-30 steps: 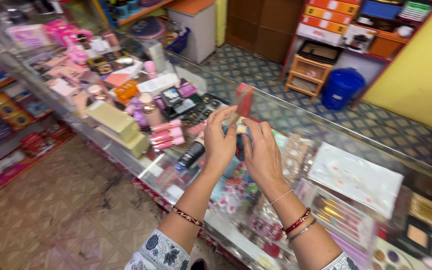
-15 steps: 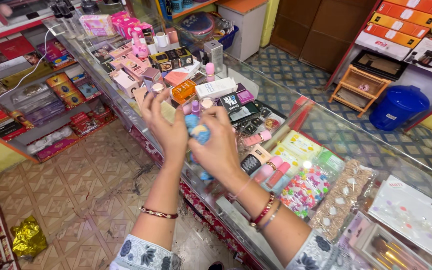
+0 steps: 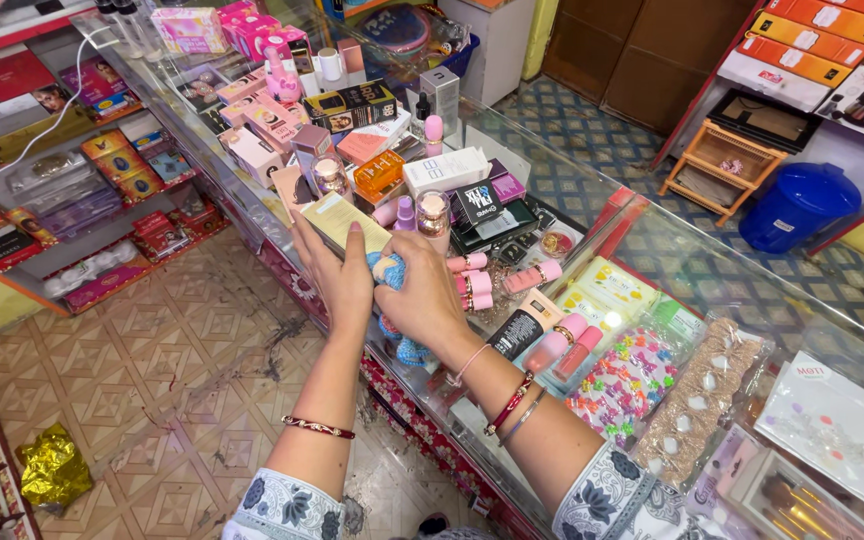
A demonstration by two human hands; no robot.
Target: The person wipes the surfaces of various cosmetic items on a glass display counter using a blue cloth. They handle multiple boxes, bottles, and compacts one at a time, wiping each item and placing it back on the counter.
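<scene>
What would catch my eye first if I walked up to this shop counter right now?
First, the two hands meeting mid-counter: the left hand and right hand close around a small blue and cream object. Around them the glass counter is crowded with pink cosmetic tubes and boxes. Beyond it, on the patterned floor at upper right, stands a bright blue bin.

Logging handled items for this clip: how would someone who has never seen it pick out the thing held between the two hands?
Start at the long glass counter crowded with cosmetics. Near its front edge the left hand and right hand meet, clasping a small blue bundle with a pale patch. Unlike the pink tubes and boxes around it, it looks soft and knobbly.
</scene>
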